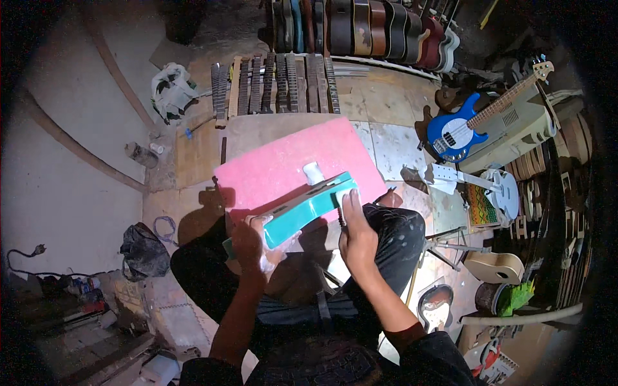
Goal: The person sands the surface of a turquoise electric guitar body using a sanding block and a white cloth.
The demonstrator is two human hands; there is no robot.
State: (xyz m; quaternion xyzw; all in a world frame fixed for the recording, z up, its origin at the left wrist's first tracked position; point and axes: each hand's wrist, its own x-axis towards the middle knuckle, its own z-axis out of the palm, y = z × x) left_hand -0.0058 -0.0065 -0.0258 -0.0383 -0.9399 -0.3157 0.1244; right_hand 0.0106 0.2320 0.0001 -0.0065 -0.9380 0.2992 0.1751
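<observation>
Over the pink board [264, 164], I see the left hand [252, 241] clutching the teal body [301, 216], the right hand [357, 231] pinching a white pad [343, 195]; white-smeared, the left could slip.

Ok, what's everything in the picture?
Guitar body: one, teal, between hands
Board: one, pink, beneath it
Small object: one, white, on the board
Guitar necks: about ten, mostly dark, beyond board
Row of bodies: many, mixed colours, top
Electric guitar: one, blue, upper right
Second guitar: one, white, right
Acoustic body: one, pale wood, lower right
Bags: two, white and black, left
Power cord: one, black, far left
Edge clutter: too dim
Left hand: one, white-dusted, gripping guitar body's left end
Right hand: one, on guitar body's right end
</observation>
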